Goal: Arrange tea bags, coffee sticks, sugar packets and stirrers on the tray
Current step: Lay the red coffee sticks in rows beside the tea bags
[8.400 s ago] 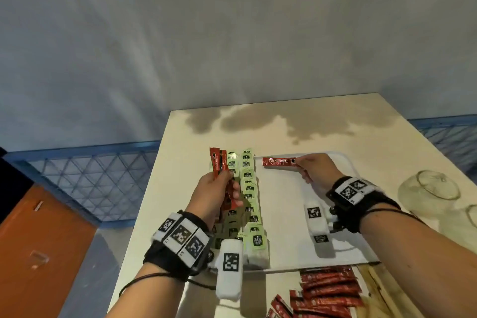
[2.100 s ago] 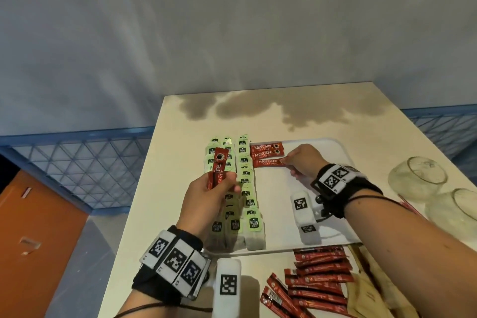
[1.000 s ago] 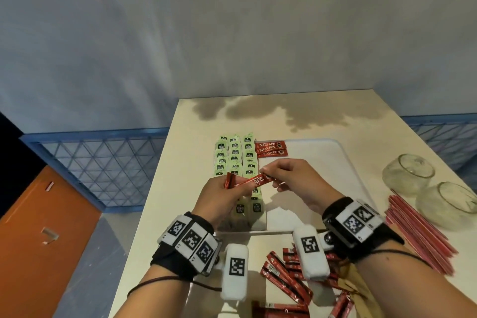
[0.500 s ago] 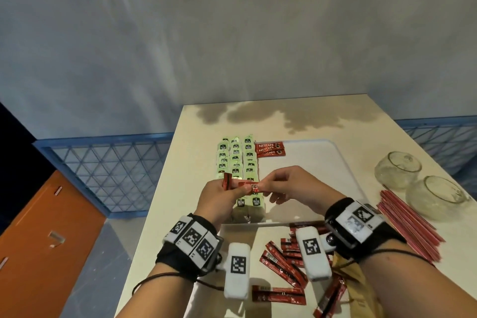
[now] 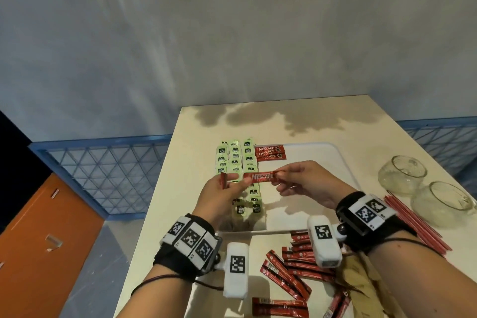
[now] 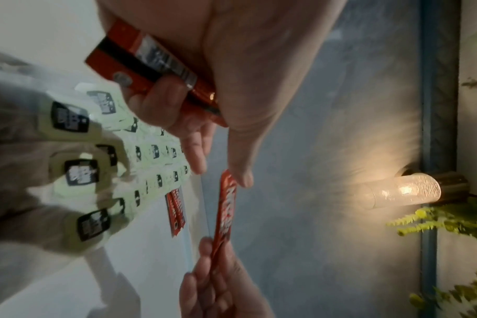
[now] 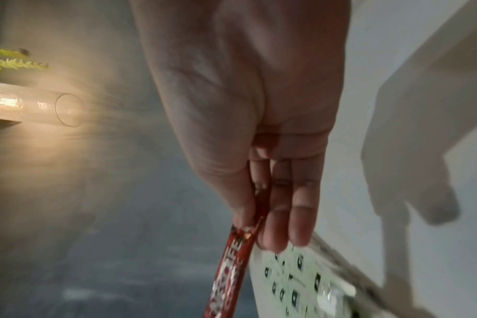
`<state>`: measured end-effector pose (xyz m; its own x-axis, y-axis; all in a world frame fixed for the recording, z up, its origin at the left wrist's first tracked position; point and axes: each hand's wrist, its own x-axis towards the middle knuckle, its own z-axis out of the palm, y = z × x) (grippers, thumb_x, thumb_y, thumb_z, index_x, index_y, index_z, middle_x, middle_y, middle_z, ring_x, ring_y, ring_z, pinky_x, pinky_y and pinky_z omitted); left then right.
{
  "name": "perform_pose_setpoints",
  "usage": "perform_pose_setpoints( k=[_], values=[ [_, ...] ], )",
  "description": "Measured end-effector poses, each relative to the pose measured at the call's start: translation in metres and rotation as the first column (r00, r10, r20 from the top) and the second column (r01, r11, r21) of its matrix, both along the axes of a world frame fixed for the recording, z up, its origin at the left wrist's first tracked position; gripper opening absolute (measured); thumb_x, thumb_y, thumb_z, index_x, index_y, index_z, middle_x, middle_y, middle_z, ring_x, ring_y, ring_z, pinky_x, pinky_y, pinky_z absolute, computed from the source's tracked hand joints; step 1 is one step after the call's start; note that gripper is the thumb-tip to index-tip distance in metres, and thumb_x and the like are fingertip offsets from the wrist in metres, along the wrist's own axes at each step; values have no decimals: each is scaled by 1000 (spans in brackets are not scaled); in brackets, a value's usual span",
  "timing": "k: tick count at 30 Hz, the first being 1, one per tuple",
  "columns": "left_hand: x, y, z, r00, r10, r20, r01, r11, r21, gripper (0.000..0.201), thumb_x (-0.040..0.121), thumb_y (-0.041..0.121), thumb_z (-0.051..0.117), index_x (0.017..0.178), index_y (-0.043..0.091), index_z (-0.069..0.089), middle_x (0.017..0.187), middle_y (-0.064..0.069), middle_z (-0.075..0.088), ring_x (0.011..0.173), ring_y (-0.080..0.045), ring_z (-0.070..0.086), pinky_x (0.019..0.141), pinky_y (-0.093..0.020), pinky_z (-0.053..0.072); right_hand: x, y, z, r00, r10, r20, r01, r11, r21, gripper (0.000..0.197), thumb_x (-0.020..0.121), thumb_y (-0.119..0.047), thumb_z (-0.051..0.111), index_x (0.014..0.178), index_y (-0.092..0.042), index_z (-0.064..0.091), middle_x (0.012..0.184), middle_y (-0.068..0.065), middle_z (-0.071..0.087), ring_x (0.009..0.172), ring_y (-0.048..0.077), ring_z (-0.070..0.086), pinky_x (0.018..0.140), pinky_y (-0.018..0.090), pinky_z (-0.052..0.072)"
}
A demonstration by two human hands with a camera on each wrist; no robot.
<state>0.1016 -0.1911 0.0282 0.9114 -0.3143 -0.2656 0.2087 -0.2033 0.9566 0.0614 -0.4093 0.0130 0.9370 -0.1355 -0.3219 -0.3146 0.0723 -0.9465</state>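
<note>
My right hand (image 5: 304, 183) pinches one end of a red coffee stick (image 5: 260, 177) between thumb and fingers. I hold it flat in the air, above the tea bags (image 5: 236, 162) on the tray (image 5: 343, 162). The other end of the stick sits by the thumb tip of my left hand (image 5: 222, 193); I cannot tell if they touch. My left hand curls around more coffee sticks (image 6: 150, 64), tucked in the palm.

Two coffee sticks (image 5: 269, 153) lie flat on the tray at the far end, just beside the tea bag rows. I think the stick in my right hand goes next to them.

The stick looks thin and very light. It is a soft packet with powder inside, so I think it can bend in the middle if I hold only one end. The wrapper looks shiny and may be a bit slippery. A pinch at the flat sealed end is a good place to hold it, and I do not need to squeeze hard.

More coffee sticks (image 5: 289, 273) lie in a loose pile on the bench (image 5: 185, 152) near me. Red stirrers (image 5: 413, 222) lie on the bench to my right, beside two glass bowls (image 5: 402, 173), and they are not on the tray yet.
</note>
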Motion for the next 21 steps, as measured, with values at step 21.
perform_pose_setpoints(
  k=[21],
  values=[
    [46,16,-32,995,92,-35,-94,994,-51,16,100,29,52,108,21,64,62,-7,65,38,-15,42,37,-19,31,99,-52,-63,958,-240,-157,79,746,-661,25,86,-26,68,68,-15,57,72,-1,58,69,17,54,57,22,41]
  ],
)
